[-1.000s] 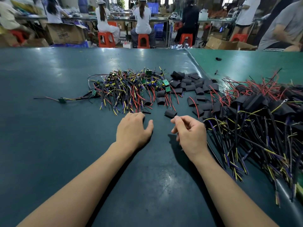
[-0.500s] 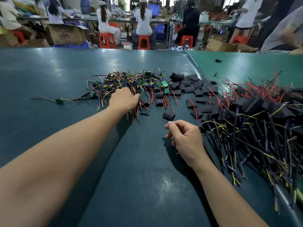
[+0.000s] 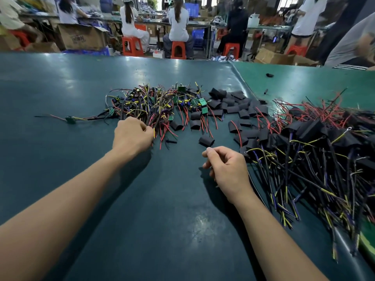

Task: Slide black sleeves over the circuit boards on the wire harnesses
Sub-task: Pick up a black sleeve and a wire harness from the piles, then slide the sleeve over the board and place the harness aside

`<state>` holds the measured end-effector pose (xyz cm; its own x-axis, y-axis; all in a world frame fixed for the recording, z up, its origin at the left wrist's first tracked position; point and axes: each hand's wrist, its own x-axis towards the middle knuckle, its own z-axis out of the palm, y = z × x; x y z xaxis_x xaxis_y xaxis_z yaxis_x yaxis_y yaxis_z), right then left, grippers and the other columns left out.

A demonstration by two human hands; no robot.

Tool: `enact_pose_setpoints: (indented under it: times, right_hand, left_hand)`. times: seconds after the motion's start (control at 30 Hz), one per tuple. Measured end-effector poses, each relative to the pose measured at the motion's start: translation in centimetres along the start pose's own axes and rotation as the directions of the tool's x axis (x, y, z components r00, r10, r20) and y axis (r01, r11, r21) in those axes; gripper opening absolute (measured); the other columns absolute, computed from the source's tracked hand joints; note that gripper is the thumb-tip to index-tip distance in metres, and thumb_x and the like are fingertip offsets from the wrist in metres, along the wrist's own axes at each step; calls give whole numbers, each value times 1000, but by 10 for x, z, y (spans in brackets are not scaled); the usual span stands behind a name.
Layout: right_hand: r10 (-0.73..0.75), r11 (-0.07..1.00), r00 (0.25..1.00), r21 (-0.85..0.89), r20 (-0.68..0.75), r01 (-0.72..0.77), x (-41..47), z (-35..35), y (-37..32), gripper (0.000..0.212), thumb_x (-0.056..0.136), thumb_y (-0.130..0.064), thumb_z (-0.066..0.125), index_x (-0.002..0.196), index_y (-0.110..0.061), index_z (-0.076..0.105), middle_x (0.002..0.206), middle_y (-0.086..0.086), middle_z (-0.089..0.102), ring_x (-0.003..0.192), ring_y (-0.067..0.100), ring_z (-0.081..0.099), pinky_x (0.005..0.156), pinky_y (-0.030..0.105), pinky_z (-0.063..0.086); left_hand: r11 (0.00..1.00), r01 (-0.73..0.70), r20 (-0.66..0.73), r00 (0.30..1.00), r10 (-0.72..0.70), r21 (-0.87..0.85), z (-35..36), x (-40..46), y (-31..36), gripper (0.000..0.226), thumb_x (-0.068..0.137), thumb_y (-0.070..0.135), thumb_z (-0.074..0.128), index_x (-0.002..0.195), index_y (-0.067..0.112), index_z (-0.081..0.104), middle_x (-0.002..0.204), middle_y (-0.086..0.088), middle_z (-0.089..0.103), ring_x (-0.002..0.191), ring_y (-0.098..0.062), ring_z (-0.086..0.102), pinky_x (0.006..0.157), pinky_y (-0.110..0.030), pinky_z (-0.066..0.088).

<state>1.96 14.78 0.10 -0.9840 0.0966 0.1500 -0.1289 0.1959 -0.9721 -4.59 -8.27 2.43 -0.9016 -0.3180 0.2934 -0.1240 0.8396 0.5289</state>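
Note:
A tangle of bare wire harnesses (image 3: 154, 106) with small green circuit boards lies at the middle of the dark green table (image 3: 60, 88). My left hand (image 3: 132, 134) pinches wire ends at the near edge of that tangle. To its right lies a scatter of loose black sleeves (image 3: 233, 104), with one sleeve (image 3: 206, 141) apart and nearest to me. My right hand (image 3: 227, 167) hovers just short of that sleeve, fingers curled, thumb against forefinger, holding nothing that I can see. A big heap of sleeved harnesses (image 3: 316, 151) fills the right side.
One single harness with a green board (image 3: 70, 119) lies apart at the left. A lighter green table (image 3: 304, 82) adjoins on the right, with small black bits on it. Behind, people sit on red stools (image 3: 178, 50) among cardboard boxes (image 3: 81, 37).
My left hand reached forward from beside the right one into the harness tangle, then drew back a little, now pinching wires. My right hand stayed near the lone sleeve.

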Motion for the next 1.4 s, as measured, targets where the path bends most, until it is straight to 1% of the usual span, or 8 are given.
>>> enact_pose_setpoints:
  times: [0.27, 0.4, 0.6, 0.8, 0.97, 1.13, 1.27, 1.4]
  right_hand:
    - [2, 1000, 1000, -5, 0, -2, -1, 0, -2, 22, 97, -20, 59, 80, -13, 70, 56, -3, 65, 44, 10, 47, 41, 19, 36]
    - [6, 1000, 1000, 3, 11, -6, -2, 0, -2, 22, 97, -20, 59, 80, -12, 70, 57, -2, 65, 45, 11, 48, 41, 18, 35]
    - [6, 1000, 1000, 9, 11, -6, -3, -1, -3, 22, 97, -19, 58, 81, -11, 70, 56, -3, 65, 46, 10, 48, 42, 18, 36]
    - [-6, 1000, 1000, 7, 9, 6, -1, -2, 0, 23, 97, -20, 58, 78, -15, 70, 56, -5, 65, 44, 8, 48, 43, 20, 37]
    - [-7, 998, 999, 60, 41, 4, 4, -1, 2, 23, 97, -28, 59, 83, -15, 70, 62, 0, 67, 45, 12, 49, 44, 23, 37]
    - [-34, 939, 980, 342, 197, -36, 1, -1, -4, 50, 79, -60, 54, 111, -21, 61, 88, 7, 68, 52, 17, 60, 38, 23, 43]
    - [-11, 916, 999, 401, 51, -10, 0, -4, -7, 24, 90, -42, 59, 95, -20, 67, 80, 1, 71, 62, 11, 66, 47, 24, 51]
    - [-111, 952, 987, 274, -112, 138, 4, -13, -9, 15, 103, -18, 50, 93, -20, 62, 73, -1, 69, 62, 12, 65, 48, 27, 52]
  left_hand:
    - [971, -10, 222, 974, -44, 238, -21, -33, 15, 23, 76, 37, 62, 68, 19, 74, 67, -4, 69, 74, -29, 65, 67, -30, 51]
    - [925, -24, 366, 922, -126, 379, -32, -5, 14, 52, 77, 63, 57, 65, 15, 73, 59, 5, 70, 72, -17, 69, 70, -28, 50]
    - [991, 19, 104, 994, -33, 135, -2, 32, 16, 50, 90, 49, 57, 120, 9, 59, 117, -17, 64, 112, -38, 57, 90, -42, 46]
    - [996, 18, -98, 995, -27, -90, 6, 25, 18, 28, 88, 33, 58, 110, 19, 68, 107, -8, 71, 105, -32, 61, 89, -38, 50]
    - [913, -369, -551, 805, 221, -172, -12, -25, 35, 22, 92, 22, 59, 111, 13, 65, 100, -5, 68, 91, -23, 61, 79, -31, 42]
    - [716, -693, -308, 701, 643, -85, 7, -78, 58, 33, 100, 33, 49, 118, 16, 71, 100, -6, 66, 85, -27, 63, 73, -40, 47]
    - [619, -785, -137, 614, 777, -8, 27, -97, 66, 38, 91, 41, 63, 118, 15, 69, 109, -5, 67, 89, -29, 63, 76, -43, 46]
    - [703, -674, -92, 733, 674, -228, 30, -90, 57, 54, 75, 10, 67, 129, 8, 58, 120, -6, 63, 104, -26, 59, 91, -40, 44]
